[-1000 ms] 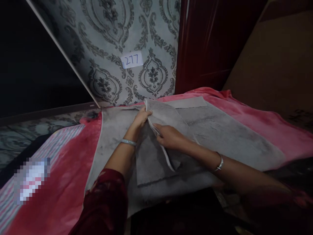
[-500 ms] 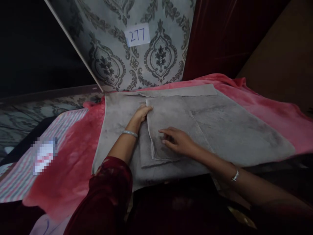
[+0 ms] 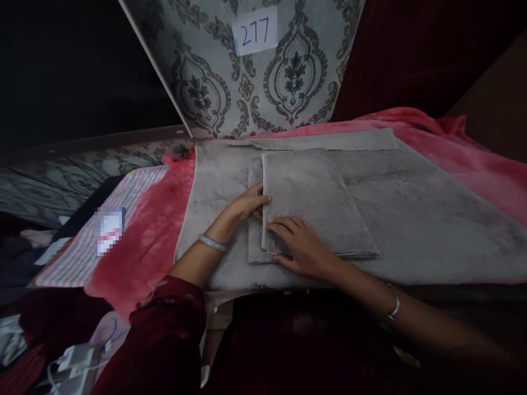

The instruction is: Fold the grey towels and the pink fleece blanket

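Our left hand [image 3: 249, 203] lays its thumb over the folded cloth [image 3: 310, 189]; whether it pinches, we cannot tell. Our right hand [image 3: 303, 247] rests half-open at its near left corner.

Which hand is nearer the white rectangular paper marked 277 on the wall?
Left. The left hand is below the paper, at the left edge of the folded grey fabric; the right hand is farther below, near its front.

The cloth [image 3: 315, 192] is grey, soft-looking and folded into a flat, nearly rectangular stack, with a pale edge [image 3: 264, 170] along its left side. It lies flat on a wider spread of grey fabric [image 3: 436, 230], and a lower grey layer [image 3: 254, 241] juts out past its left edge.
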Motion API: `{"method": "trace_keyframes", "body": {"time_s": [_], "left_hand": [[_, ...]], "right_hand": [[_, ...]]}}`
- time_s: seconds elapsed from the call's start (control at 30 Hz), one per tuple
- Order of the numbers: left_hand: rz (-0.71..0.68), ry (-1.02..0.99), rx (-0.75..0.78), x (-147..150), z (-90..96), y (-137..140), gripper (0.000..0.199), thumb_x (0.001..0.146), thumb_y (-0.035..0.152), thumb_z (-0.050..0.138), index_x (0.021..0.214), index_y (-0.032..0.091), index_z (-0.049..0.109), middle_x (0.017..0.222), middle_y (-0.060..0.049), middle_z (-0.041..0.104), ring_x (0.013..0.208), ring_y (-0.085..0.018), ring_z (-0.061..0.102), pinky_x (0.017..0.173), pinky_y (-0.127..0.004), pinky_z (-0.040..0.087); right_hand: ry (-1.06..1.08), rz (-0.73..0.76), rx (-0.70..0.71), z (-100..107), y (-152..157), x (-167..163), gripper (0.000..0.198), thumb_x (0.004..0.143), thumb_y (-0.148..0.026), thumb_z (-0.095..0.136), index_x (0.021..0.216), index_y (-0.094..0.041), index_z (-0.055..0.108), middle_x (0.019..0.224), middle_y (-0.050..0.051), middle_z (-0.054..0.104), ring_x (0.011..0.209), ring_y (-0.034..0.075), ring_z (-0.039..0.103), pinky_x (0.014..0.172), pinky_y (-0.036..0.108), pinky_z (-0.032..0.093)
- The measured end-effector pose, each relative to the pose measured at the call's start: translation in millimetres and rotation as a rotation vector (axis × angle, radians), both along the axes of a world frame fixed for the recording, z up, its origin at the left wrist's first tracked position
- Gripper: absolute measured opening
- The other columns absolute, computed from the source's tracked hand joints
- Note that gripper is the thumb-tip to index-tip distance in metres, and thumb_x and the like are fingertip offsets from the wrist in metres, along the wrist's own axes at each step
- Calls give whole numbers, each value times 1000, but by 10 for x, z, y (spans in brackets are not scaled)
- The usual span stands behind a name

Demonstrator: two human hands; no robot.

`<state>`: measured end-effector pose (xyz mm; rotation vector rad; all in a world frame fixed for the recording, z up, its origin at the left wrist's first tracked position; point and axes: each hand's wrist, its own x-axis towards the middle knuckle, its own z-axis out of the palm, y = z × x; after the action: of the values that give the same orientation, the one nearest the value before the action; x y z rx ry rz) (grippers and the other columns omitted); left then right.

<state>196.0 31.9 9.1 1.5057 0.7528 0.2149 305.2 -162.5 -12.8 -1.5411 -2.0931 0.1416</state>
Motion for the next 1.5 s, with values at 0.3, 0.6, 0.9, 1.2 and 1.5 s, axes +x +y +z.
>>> {"method": "trace_keyframes", "body": {"time_s": [0.3, 0.6, 0.9, 1.2, 1.5], "left_hand": [[116, -54, -94, 23, 4, -65, 44, 71, 11, 60, 115, 17, 58, 65, 3, 63, 46, -13, 59, 43, -22, 51], [199, -34, -89, 155, 138, 352, 24, 76, 27, 69, 95, 14, 66, 75, -7, 71, 58, -18, 68, 57, -31, 59], [480, -5, 297, 820, 192, 916, 33, 68, 40, 80, 84, 14, 68, 65, -3, 67, 67, -20, 67, 60, -27, 52], [615, 275, 672, 768, 110, 1189, 12, 72, 12, 65, 64, 20, 61, 75, -7, 70, 96, -26, 68, 77, -29, 47], [508, 447, 773, 815, 89, 1246, 14, 79, 29, 69, 69, 21, 64, 89, -14, 75, 102, -31, 70, 81, -33, 48]], "right_hand": [[-125, -37, 155, -67, -126, -68, 55, 85, -3, 49, 139, -12, 50, 134, 19, 55, 120, 30, 50, 97, 49, 49], [-89, -58, 281, -220, -64, -47, 32, 83, 3, 48, 102, -16, 66, 95, 9, 65, 90, 23, 54, 79, 37, 49], [-107, -73, 295, -289, -58, -41, 21, 86, -3, 60, 101, -17, 66, 94, 7, 63, 86, 21, 52, 74, 35, 44], [-80, -5, 361, -257, 25, -125, 16, 90, -7, 58, 100, -15, 66, 118, 11, 66, 108, 24, 56, 89, 39, 47], [-44, 32, 227, -307, 17, -149, 20, 90, -6, 56, 104, -16, 66, 113, 10, 69, 105, 21, 59, 90, 37, 48]]}}
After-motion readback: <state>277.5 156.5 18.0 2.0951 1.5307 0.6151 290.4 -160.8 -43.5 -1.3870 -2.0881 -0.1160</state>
